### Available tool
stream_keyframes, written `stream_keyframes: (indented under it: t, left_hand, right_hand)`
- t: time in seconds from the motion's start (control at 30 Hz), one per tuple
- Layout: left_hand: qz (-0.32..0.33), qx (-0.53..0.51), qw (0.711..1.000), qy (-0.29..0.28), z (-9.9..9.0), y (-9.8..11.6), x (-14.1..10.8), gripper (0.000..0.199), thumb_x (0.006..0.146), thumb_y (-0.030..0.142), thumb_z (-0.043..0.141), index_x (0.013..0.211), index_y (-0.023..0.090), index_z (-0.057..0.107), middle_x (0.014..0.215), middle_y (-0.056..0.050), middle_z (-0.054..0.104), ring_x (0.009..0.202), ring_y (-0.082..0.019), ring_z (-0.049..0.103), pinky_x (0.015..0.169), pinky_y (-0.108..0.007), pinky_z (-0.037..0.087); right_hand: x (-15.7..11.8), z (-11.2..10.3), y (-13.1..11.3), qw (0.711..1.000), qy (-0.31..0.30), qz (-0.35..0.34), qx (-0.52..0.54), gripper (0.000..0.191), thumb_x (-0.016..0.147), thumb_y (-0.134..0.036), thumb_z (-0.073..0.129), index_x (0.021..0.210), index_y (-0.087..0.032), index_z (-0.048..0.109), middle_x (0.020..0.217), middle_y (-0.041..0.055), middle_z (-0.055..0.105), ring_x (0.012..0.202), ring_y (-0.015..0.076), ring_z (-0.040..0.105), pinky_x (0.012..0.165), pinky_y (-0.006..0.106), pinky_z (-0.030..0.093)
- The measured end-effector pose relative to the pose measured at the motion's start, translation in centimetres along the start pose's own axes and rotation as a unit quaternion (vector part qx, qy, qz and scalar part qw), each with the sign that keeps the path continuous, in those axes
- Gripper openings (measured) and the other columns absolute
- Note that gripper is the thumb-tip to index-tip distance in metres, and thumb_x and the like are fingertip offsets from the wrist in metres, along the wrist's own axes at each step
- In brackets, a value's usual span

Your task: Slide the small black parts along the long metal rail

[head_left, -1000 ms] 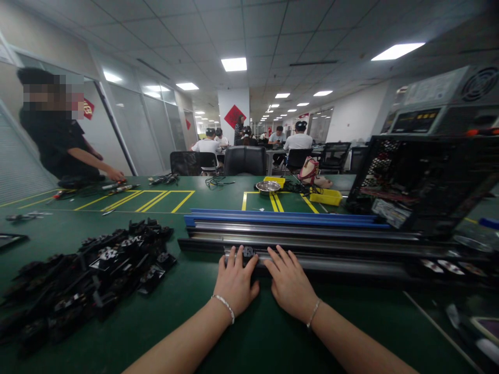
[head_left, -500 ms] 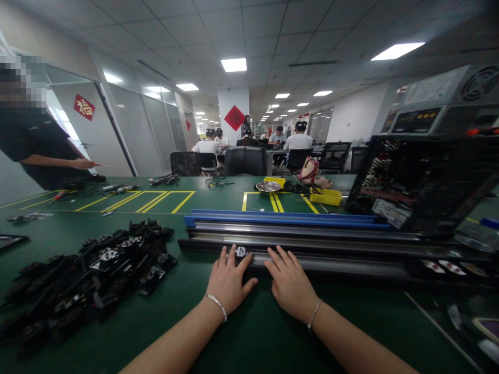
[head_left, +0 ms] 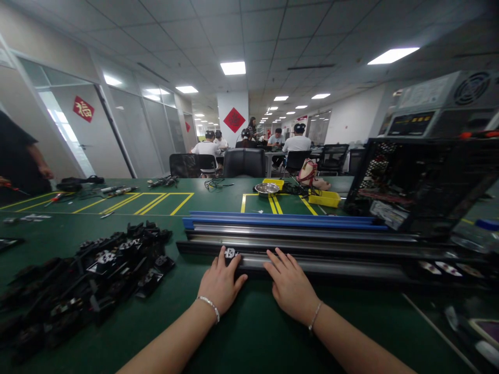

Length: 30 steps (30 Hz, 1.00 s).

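Note:
My left hand (head_left: pixel 219 284) rests at the near edge of the black metal rail (head_left: pixel 331 266). Its fingers straddle a small black part with a white top (head_left: pixel 231 253), holding it between them on the rail. To the right, my right hand (head_left: pixel 292 283) lies with fingers stretched out over the same rail, with no object visible in it. Behind run another dark rail and a blue rail (head_left: pixel 288 219), all lying lengthwise. A heap of black parts (head_left: pixel 113 270), some with white pieces, spreads to the left of my left hand.
An open computer case (head_left: pixel 421 176) stands at the right, with power supplies (head_left: pixel 444 98) stacked above. Farther back are a metal bowl (head_left: pixel 267 189), a yellow tray (head_left: pixel 324 198) and cables (head_left: pixel 219 183). A person (head_left: pixel 23 156) stands at the far left; others sit beyond the table.
My left hand has shifted left along the rail, and the small black-and-white part has moved with it. My right hand stays nearly still. The person at left has moved partly out of view.

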<state>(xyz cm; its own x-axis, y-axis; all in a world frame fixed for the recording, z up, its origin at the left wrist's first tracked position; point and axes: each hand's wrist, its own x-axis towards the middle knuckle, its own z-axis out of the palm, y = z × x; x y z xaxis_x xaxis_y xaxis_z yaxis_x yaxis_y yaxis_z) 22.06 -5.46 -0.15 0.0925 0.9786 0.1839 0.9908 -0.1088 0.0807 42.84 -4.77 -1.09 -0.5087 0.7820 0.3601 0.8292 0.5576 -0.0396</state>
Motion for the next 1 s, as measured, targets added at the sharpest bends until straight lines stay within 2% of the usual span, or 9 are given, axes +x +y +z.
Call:
stream_keyframes:
  t: [0.1,0.2,0.33,0.53,0.7,0.87,1.0]
  left_hand:
    - [0.001,0.001,1.000,-0.001,0.0,-0.1,-0.1,0.054,0.083,0.053,0.043,0.133,0.034,0.036,0.148,-0.010,0.021,0.124,-0.029,0.039,0.093,-0.039,0.039]
    - [-0.001,0.014,1.000,-0.009,-0.4,-0.1,-0.2,0.056,0.082,0.054,0.043,0.134,0.036,0.035,0.147,-0.010,0.025,0.124,-0.031,0.039,0.093,-0.042,0.038]
    - [-0.013,0.020,1.000,-0.016,-0.8,0.0,-0.1,0.058,0.082,0.057,0.041,0.134,0.032,0.036,0.144,-0.013,0.030,0.124,-0.033,0.038,0.095,-0.044,0.037]
    - [-0.016,0.001,1.000,-0.009,-0.5,-0.6,0.0,0.056,0.084,0.052,0.039,0.135,0.028,0.036,0.143,-0.015,0.030,0.128,-0.028,0.035,0.095,-0.039,0.037]
    - [-0.012,0.005,1.000,-0.016,-0.5,-0.9,0.1,0.058,0.084,0.055,0.039,0.137,0.031,0.033,0.141,-0.014,0.033,0.123,-0.030,0.041,0.094,-0.040,0.038]
    - [-0.023,0.009,1.000,-0.015,-0.7,-1.1,0.2,0.058,0.085,0.055,0.034,0.137,0.027,0.034,0.135,-0.016,0.041,0.119,-0.028,0.046,0.095,-0.038,0.037]
    - [-0.020,-0.008,1.000,-0.004,-0.5,-1.4,0.1,0.057,0.087,0.053,0.032,0.136,0.024,0.035,0.140,-0.016,0.034,0.123,-0.028,0.042,0.099,-0.036,0.034]
  right_hand:
    - [0.0,0.0,0.0,1.000,-0.003,0.004,-0.001,0.049,0.074,-0.013,0.044,0.121,-0.023,0.051,0.143,0.0043,0.033,0.134,0.0241,0.019,0.108,0.042,0.016]
    - [0.1,-0.2,0.0,1.000,-0.006,0.009,-0.004,0.049,0.074,-0.013,0.044,0.121,-0.025,0.051,0.143,0.0032,0.033,0.135,0.0237,0.017,0.108,0.042,0.016]
    - [0.1,-0.5,0.0,1.000,-0.013,0.012,0.000,0.048,0.074,-0.014,0.044,0.120,-0.026,0.052,0.143,0.0024,0.034,0.134,0.0239,0.018,0.107,0.043,0.017]
    - [0.1,-0.6,0.0,1.000,-0.022,0.013,-0.002,0.048,0.074,-0.014,0.044,0.120,-0.026,0.052,0.143,0.0024,0.034,0.135,0.0236,0.017,0.107,0.044,0.018]
    - [0.2,-0.6,0.0,1.000,-0.017,0.010,0.001,0.048,0.074,-0.013,0.044,0.120,-0.024,0.053,0.142,0.0031,0.035,0.134,0.0246,0.018,0.107,0.044,0.018]
    - [0.2,-0.5,0.1,1.000,-0.011,0.008,0.000,0.047,0.074,-0.013,0.043,0.119,-0.024,0.053,0.142,0.0031,0.035,0.134,0.0243,0.018,0.106,0.043,0.019]
    - [0.2,-0.4,0.1,1.000,-0.011,0.007,-0.002,0.048,0.073,-0.012,0.044,0.119,-0.024,0.053,0.142,0.0033,0.036,0.134,0.0245,0.018,0.106,0.043,0.020]
